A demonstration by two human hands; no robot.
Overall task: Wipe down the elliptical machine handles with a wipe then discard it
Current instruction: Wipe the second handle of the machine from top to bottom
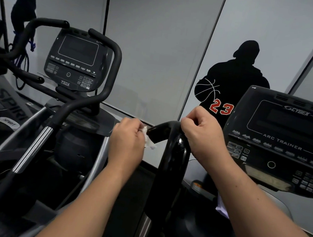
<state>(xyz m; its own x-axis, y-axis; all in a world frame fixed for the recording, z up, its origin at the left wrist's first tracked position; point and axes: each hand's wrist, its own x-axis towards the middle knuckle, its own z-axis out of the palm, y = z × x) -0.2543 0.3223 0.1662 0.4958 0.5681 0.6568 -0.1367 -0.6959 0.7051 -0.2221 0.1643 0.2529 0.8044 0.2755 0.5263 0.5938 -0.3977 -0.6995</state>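
Note:
A glossy black handle (173, 152) of the elliptical rises in the middle of the head view and bends left at its top. My left hand (127, 140) grips a crumpled white wipe (149, 140) and holds it against the handle's bent left end. My right hand (203, 134) grips the top of the bend from the right side, fingers curled over it.
The machine's console (284, 142), marked ARC TRAINER, stands at the right. A second machine with console (74, 61) and curved black handlebars (106, 69) stands at the left. A grey wall with a black player decal (232, 84) is behind.

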